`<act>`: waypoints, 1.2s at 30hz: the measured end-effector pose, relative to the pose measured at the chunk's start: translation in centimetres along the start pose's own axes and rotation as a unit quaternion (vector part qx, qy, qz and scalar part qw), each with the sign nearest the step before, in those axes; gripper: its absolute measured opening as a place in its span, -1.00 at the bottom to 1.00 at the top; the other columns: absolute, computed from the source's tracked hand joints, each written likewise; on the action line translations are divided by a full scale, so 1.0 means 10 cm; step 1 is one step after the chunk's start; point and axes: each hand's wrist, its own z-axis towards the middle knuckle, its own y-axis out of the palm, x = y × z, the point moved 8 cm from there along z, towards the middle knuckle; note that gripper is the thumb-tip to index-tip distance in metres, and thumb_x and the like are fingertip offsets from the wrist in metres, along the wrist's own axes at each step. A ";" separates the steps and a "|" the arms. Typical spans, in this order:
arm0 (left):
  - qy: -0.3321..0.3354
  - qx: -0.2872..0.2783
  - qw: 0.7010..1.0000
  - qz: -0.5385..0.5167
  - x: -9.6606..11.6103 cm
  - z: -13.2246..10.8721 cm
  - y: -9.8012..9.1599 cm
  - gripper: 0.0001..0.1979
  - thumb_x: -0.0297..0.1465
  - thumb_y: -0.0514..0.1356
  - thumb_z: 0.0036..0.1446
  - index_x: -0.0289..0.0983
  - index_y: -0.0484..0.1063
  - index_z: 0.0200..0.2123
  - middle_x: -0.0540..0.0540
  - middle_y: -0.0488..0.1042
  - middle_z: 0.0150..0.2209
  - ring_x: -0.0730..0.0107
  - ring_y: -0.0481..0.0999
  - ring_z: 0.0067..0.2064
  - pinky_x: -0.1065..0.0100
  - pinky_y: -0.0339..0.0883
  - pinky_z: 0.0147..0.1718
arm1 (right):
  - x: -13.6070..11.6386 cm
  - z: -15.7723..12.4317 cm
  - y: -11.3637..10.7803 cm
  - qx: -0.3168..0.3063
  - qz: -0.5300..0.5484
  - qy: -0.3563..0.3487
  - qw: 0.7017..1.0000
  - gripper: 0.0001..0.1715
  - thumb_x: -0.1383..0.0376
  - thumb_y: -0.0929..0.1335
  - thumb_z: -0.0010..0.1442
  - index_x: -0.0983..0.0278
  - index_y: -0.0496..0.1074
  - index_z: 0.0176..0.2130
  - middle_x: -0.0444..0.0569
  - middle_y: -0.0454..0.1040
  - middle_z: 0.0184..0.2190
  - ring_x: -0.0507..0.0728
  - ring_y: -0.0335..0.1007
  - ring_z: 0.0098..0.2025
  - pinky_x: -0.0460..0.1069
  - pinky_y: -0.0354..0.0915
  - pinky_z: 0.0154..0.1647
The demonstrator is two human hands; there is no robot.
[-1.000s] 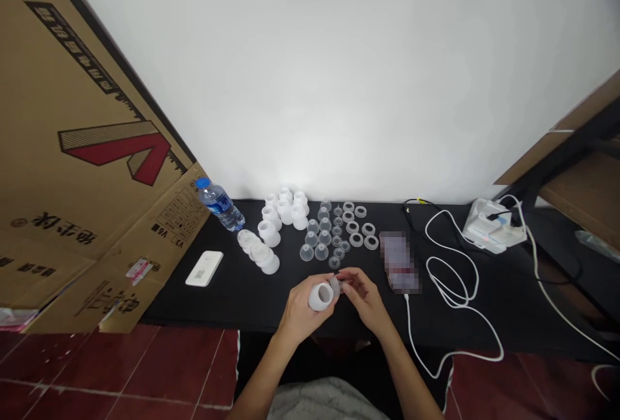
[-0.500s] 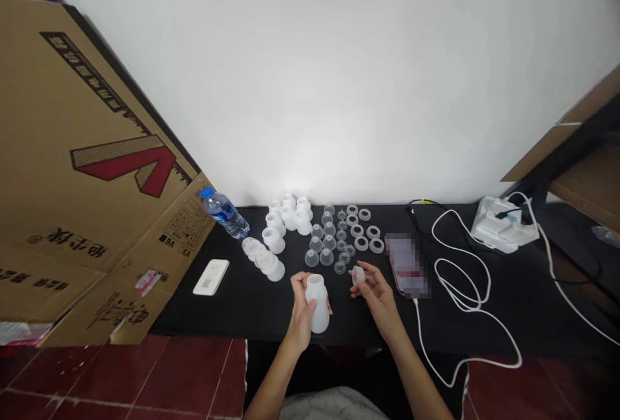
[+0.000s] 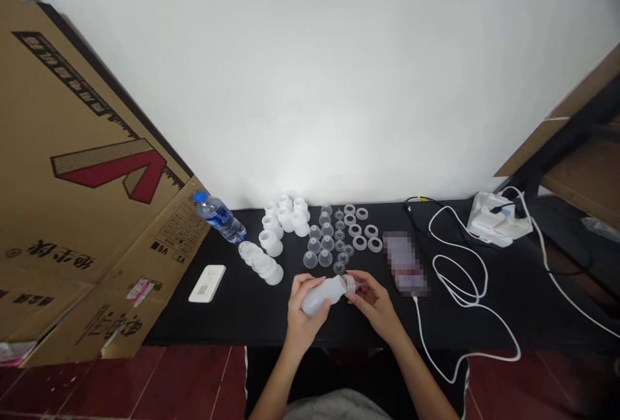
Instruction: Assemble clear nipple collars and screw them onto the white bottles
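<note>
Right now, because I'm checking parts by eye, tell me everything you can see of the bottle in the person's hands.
The frosted white plastic bottle has a smooth, rounded, translucent body narrowing to a neck, with a small clear piece at that end. It lies tilted almost sideways over the black tabletop. The left hand cradles its body, while the right hand grips the clear piece.

The frosted plastic bottle (image 3: 322, 296) has a matt, translucent finish. At its 12 o'clock, the clear plastic cups (image 3: 325, 258) look smooth and glossy. At 9 o'clock, the corrugated cardboard sheet (image 3: 97, 239) is matt and slightly rough. At 10 o'clock, the water bottle (image 3: 220, 220) is glossy plastic. The table top (image 3: 169, 323) is matt black. At 3 o'clock, the cable (image 3: 460, 265) has a smooth white sheath
</note>
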 end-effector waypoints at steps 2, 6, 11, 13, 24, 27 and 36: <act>0.007 0.026 0.999 -0.045 0.00 -0.02 -0.01 -0.62 -0.20 0.42 0.22 -0.19 0.51 0.04 -0.17 0.48 -0.04 0.10 0.61 0.00 0.13 0.54 0.02 | 0.00 -0.01 0.02 -0.018 -0.017 0.003 1.000 -0.47 0.09 0.57 0.30 0.09 0.55 0.19 0.03 0.61 0.04 0.21 0.57 -0.02 0.09 0.54 0.01; -0.024 0.115 0.986 -0.122 -0.11 -0.04 -0.09 -0.51 -0.23 0.50 0.16 -0.17 0.35 0.03 -0.14 0.54 -0.05 0.15 0.66 -0.01 0.16 0.58 0.01 | 0.03 -0.02 0.04 -0.033 -0.038 0.010 0.999 -0.49 0.10 0.59 0.28 0.09 0.57 0.17 0.02 0.61 0.06 0.20 0.57 -0.02 0.09 0.50 0.07; -0.061 0.139 0.978 -0.141 -0.21 -0.05 -0.12 -0.50 -0.20 0.51 0.16 -0.21 0.44 0.06 -0.27 0.64 0.05 0.05 0.71 0.04 0.10 0.62 0.03 | 0.05 0.01 0.00 0.000 -0.011 0.018 1.000 -0.46 0.07 0.61 0.24 0.09 0.57 0.15 0.02 0.62 0.04 0.21 0.58 -0.03 0.10 0.52 0.04; -0.055 0.129 0.983 -0.121 -0.20 -0.05 -0.11 -0.49 -0.19 0.51 0.17 -0.21 0.51 0.11 -0.28 0.63 0.12 0.01 0.69 0.11 0.08 0.60 0.09 | 0.03 0.01 0.00 0.006 -0.001 0.017 1.000 -0.45 0.06 0.62 0.23 0.09 0.56 0.15 0.02 0.63 0.02 0.21 0.58 -0.03 0.11 0.52 0.05; -0.037 0.127 0.991 0.033 -0.17 -0.03 -0.17 -0.47 -0.09 0.45 0.23 -0.13 0.63 0.21 -0.07 0.41 -0.15 0.32 0.54 -0.19 0.34 0.53 -0.21 | -0.03 -0.02 0.01 0.005 -0.043 -0.020 0.999 -0.57 0.07 0.63 0.20 0.14 0.58 -0.01 0.06 0.58 0.08 0.27 0.56 0.12 0.11 0.52 0.07; -0.022 0.131 0.989 0.069 -0.15 -0.03 -0.18 -0.49 -0.09 0.45 0.23 -0.15 0.66 0.18 -0.01 0.33 -0.27 0.37 0.44 -0.32 0.34 0.47 -0.30 | -0.06 -0.03 0.03 -0.006 -0.059 -0.027 0.998 -0.63 0.11 0.64 0.20 0.15 0.57 -0.09 0.05 0.59 0.04 0.27 0.58 0.12 0.12 0.52 0.10; -0.029 0.144 0.985 0.095 -0.07 -0.03 -0.19 -0.53 -0.03 0.43 0.23 -0.23 0.74 0.03 0.04 0.24 -0.37 0.39 0.36 -0.44 0.34 0.36 -0.43 | -0.13 -0.11 0.03 -0.020 -0.093 -0.049 0.994 -0.73 0.13 0.59 0.27 0.13 0.53 -0.14 0.07 0.62 0.08 0.31 0.60 0.18 0.16 0.51 0.20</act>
